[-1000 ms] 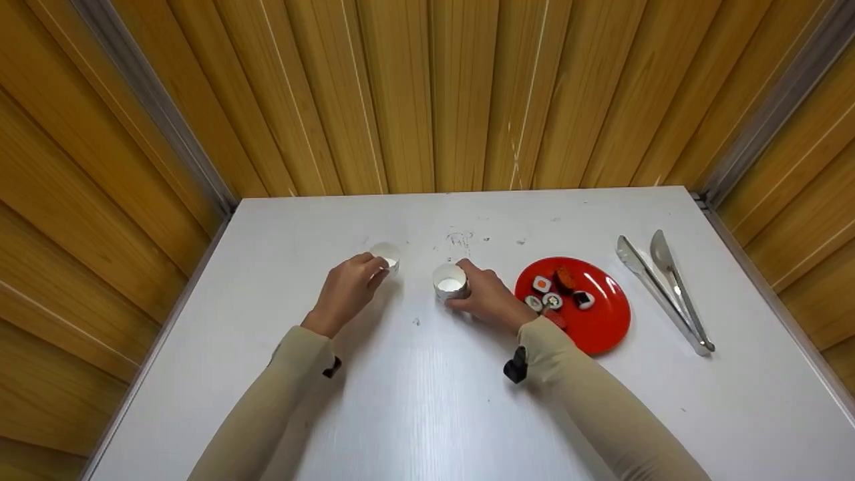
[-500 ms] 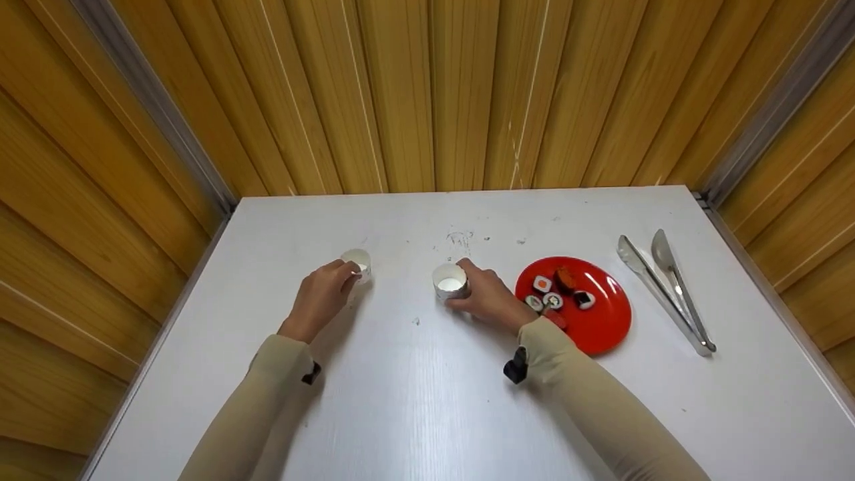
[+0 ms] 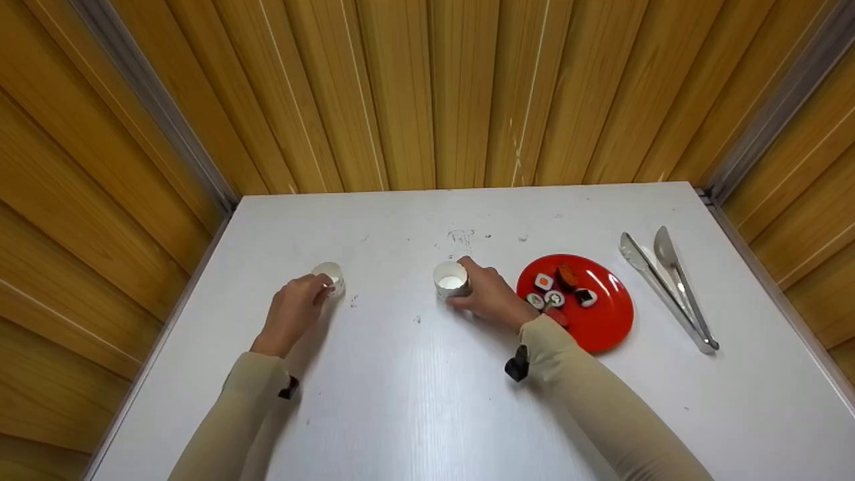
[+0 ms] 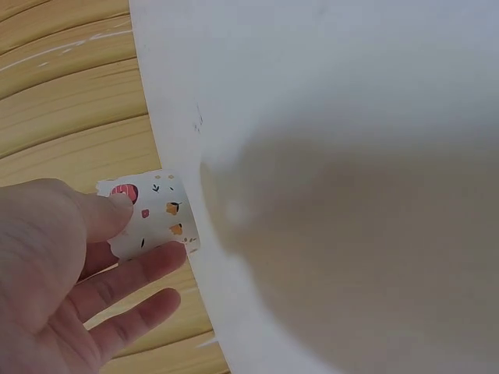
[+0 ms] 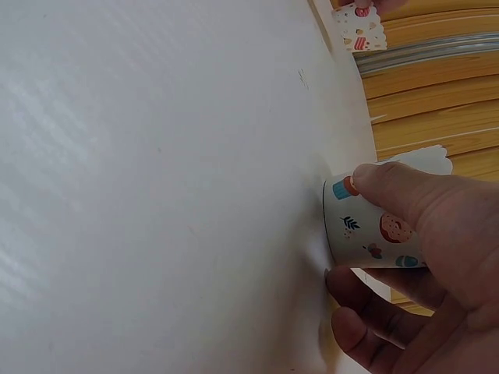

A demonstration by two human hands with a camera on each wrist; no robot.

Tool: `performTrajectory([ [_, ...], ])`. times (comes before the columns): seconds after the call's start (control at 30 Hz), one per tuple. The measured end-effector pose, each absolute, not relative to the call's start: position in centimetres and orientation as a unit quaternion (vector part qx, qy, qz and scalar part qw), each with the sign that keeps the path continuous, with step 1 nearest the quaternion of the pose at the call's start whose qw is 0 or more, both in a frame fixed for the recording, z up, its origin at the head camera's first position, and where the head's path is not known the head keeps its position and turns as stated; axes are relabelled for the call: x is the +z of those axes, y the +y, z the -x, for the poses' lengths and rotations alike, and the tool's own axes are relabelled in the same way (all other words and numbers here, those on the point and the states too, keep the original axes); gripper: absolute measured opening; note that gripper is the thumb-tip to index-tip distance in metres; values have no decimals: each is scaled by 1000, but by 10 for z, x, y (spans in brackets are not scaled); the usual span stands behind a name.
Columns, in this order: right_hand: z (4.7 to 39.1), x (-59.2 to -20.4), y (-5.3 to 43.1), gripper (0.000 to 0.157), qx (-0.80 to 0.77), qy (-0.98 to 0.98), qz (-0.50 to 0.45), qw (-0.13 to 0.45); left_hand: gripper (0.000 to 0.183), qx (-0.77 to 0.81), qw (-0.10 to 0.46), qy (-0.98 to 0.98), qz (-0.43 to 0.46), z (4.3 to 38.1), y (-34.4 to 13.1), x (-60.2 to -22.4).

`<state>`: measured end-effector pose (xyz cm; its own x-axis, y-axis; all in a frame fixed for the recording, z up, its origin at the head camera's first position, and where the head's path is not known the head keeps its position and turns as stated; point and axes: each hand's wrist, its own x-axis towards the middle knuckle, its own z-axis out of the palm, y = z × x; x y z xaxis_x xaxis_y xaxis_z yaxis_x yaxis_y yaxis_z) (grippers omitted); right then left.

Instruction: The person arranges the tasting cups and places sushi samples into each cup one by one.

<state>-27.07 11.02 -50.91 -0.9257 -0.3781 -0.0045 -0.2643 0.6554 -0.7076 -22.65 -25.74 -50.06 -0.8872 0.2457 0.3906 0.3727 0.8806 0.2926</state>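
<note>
My left hand (image 3: 294,308) pinches a small white paper baking cup (image 4: 160,214) by its side at the left of the table. Its thumb lies on the printed wall, and the cup has a scalloped rim. Whether this cup's base touches the table I cannot tell. Near the middle, a second patterned paper baking cup (image 3: 450,279) stands upright, its mouth facing up. My right hand (image 3: 493,294) grips it from the right, thumb on the near side. In the right wrist view, cupcake and cookie prints show on this cup (image 5: 374,226).
A red plate (image 3: 604,327) with several sushi pieces (image 3: 554,298) lies right of the right hand, partly under that forearm. Farther right lie metal tongs (image 3: 674,294). All rest on a white table (image 3: 414,387), with wood-look panels (image 3: 427,93) behind and at both sides.
My left hand has moved left and slightly nearer with its baking cup, away from the other cup. The right hand and its cup have stayed in place.
</note>
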Motion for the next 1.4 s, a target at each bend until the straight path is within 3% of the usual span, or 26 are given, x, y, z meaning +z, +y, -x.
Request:
performTrajectory([
  [0.83,269,-509,112,57,-375,907,175,78,10,-209,119,-963,126,208,-279,-506],
  [1.4,270,-510,112,59,-372,908,177,76,11,-210,113,-963,124,209,-280,-505],
])
